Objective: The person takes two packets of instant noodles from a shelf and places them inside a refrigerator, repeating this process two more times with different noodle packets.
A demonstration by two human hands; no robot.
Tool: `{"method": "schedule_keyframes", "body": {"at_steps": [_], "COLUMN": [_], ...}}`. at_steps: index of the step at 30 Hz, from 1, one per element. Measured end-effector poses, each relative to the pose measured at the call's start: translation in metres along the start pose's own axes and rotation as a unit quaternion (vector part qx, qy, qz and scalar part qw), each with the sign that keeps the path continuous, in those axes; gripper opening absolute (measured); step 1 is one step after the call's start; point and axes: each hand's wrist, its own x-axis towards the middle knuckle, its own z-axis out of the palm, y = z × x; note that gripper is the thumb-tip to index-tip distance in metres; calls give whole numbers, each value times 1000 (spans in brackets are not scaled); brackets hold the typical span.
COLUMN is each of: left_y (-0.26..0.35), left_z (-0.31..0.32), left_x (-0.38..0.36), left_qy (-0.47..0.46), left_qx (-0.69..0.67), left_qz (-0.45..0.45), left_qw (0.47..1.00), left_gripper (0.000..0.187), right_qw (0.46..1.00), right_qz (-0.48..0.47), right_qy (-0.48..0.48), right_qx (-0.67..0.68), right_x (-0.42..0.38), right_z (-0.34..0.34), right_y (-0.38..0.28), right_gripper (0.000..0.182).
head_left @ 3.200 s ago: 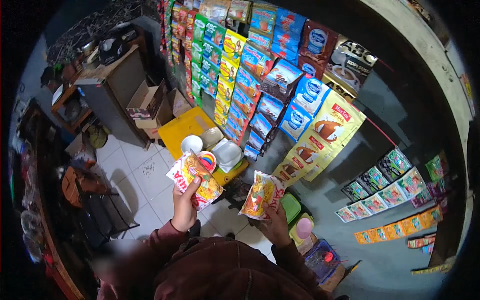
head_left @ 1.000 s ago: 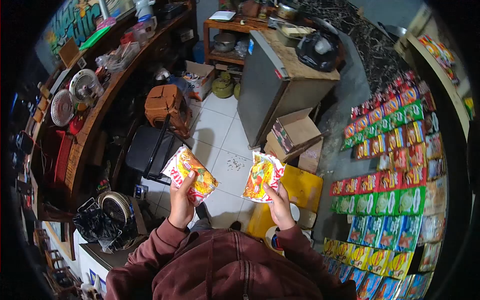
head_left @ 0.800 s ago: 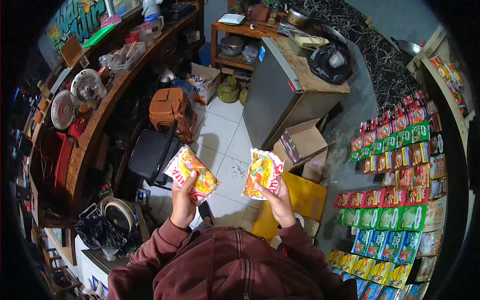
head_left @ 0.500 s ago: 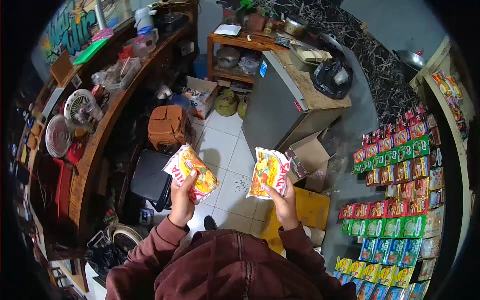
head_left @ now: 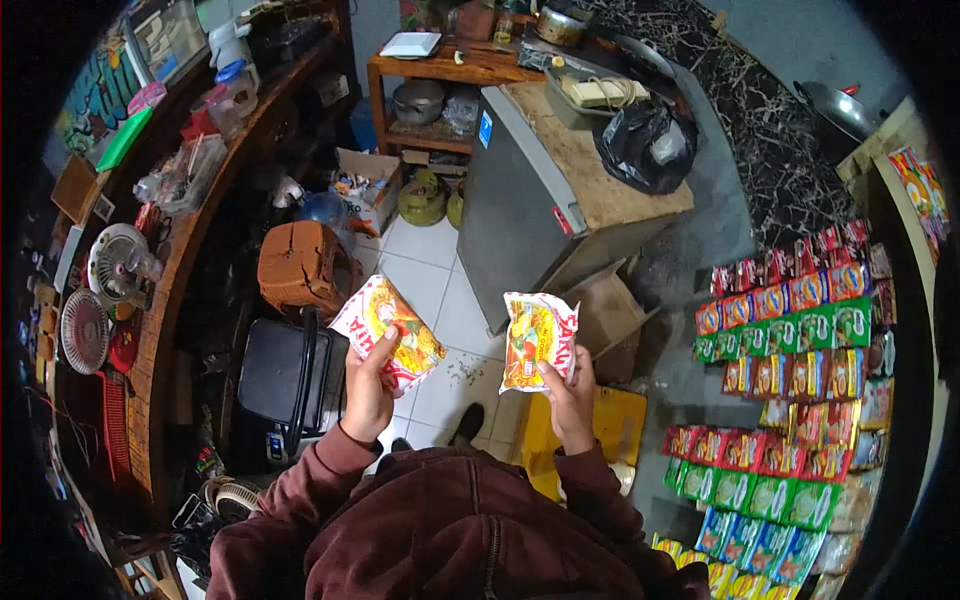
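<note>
Both raised nearer, left noodle packet [head_left: 388, 333] tilted, right noodle packet [head_left: 539, 341] upright, fingers grasping each

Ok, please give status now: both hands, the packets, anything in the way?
Left hand grips left noodle packet. Right hand grips right noodle packet. Packets apart, held upright over tiled floor. Nothing between them.

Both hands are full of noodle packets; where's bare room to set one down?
Bare wood on the grey cabinet's top, beside the black bag. White floor tiles between the brown stool and that cabinet. The curved counter is crowded.
</note>
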Motion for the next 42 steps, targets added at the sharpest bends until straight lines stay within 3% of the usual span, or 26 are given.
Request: {"method": "schedule_keyframes", "body": {"at_steps": [3,5,13,22,30,36,42], "left_y": [-4,-9,-15,-12,36,104,133], "left_z": [30,48,70,64,28,-4,-29], "left_x": [15,26,50,90,164,222,269], "left_qy": [-4,7,18,43,7,-33,-76], "left_qx": [-16,-19,-12,-25,-53,-9,26], "left_qz": [25,33,52,20,8,-25,-37], "left_qw": [1000,999,998,999,999,999,996], "left_gripper": [32,32,33,35,37,39,44], "right_qw": [998,996,996,994,995,994,995], "right_qz": [-17,-42,-39,64,61,34,30], "right_qy": [-47,-69,-84,-67,-66,-75,-76], "right_qx": [25,-41,4,59,42,66,60], "right_x": [39,61,115,148,199,247,275], "right_z": [-9,-13,-15,2,78,154,198], "right_y": [-10,-20,-28,-8,-5,0,1], "right_gripper": [42,43,48,33,31,33,31]}}
